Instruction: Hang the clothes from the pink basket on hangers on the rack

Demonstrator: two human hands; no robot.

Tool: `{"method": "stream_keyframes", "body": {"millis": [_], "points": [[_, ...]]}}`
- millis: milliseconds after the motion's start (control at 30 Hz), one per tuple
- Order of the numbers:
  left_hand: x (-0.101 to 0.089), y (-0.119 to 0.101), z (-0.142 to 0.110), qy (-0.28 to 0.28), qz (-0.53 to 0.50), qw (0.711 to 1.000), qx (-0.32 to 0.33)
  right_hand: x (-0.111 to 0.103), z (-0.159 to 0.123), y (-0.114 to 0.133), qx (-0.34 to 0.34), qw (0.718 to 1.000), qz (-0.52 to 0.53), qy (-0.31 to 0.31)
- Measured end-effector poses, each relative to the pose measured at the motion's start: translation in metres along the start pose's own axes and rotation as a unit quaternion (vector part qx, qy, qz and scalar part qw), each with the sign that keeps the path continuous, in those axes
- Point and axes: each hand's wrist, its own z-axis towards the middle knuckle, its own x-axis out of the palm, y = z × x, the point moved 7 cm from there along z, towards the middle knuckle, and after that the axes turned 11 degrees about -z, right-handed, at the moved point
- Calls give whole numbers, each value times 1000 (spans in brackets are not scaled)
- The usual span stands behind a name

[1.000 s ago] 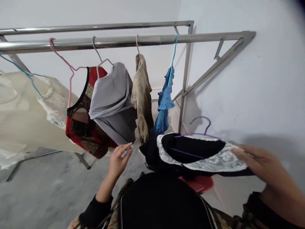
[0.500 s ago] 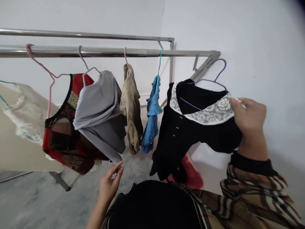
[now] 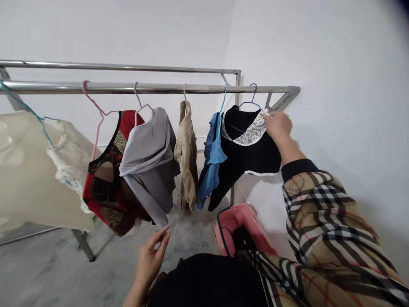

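My right hand point(image 3: 278, 127) reaches up at the rail and pinches the white lace collar point(image 3: 251, 130) of a black blouse point(image 3: 249, 155). The blouse hangs on a purple wire hanger point(image 3: 251, 100) at the rail, right beside a blue garment point(image 3: 211, 164) on a teal hanger. My left hand point(image 3: 152, 253) is low and open, holding nothing. Its fingertips are just below the hem of a grey garment point(image 3: 148, 160). A tan garment point(image 3: 186, 155) and a red patterned top point(image 3: 110, 179) hang on the same rail.
The steel double-rail rack point(image 3: 143, 87) stands against white walls, with a cream lace garment point(image 3: 38, 170) hanging at the far left. A pink plastic basket point(image 3: 230, 224) holding something black sits on the concrete floor point(image 3: 47, 266) below my right arm.
My right hand has carried the black blouse on its purple hanger up and left to the rail, beside the blue garment. The view has tilted up. My left hand has barely moved.
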Motion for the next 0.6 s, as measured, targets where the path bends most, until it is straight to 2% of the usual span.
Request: {"method": "stream_keyframes", "body": {"millis": [67, 133, 300, 367, 467, 533, 600], "points": [[0, 1, -2, -1, -1, 1000, -2, 14, -3, 4, 34, 999, 35, 2], [1, 2, -3, 2, -4, 1000, -5, 25, -8, 8, 40, 997, 65, -3], [4, 6, -5, 12, -9, 1000, -17, 46, -23, 3, 12, 996, 86, 6], [6, 5, -6, 15, -12, 1000, -20, 56, -33, -3, -7, 994, 105, 8], [11, 2, -6, 29, -18, 999, -17, 71, -52, -18, -20, 984, 172, -31], [15, 0, -6, 36, -19, 999, -10, 88, -68, -33, 4, 971, 231, -52], [20, -2, -6, 39, -20, 999, -4, 111, -86, -48, 48, 955, 289, -40]]}}
